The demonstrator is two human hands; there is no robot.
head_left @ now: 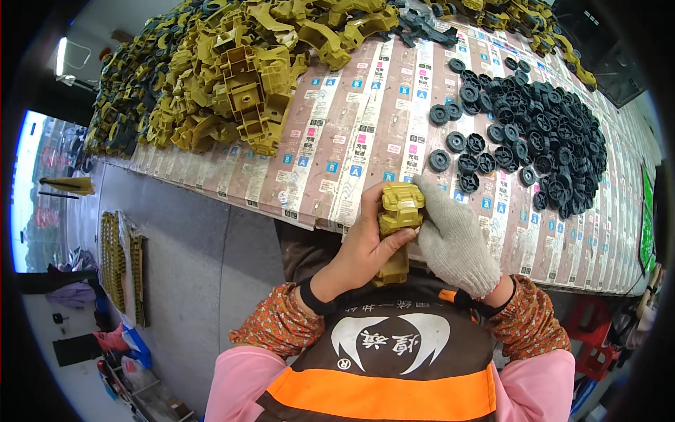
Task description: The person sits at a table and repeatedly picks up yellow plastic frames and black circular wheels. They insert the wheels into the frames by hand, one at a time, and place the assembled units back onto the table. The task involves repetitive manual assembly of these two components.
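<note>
Between the bare left grip [361, 249] and grey-gloved right grip [455, 243], an olive-yellow moulded plastic vehicle shell [402, 202] sits pinched in the former while the latter's closure is hidden, and is best steadied with light, even thumb pressure lest it twist.

At the near edge of the desk [383, 116], a vehicle body [402, 207] is coloured mustard-yellow and a glove [457, 246] pale grey; the desk is striped pinkish-brown and white, dotted with blue and magenta. On its right, wheels [545, 130] are coloured black; on its left, a heap [204, 77] is tinted mustard and black. In front of it, orange floral cuffs [278, 320], pink sleeves [242, 383] and a brown, orange-banded apron [387, 360] are seen.
</note>
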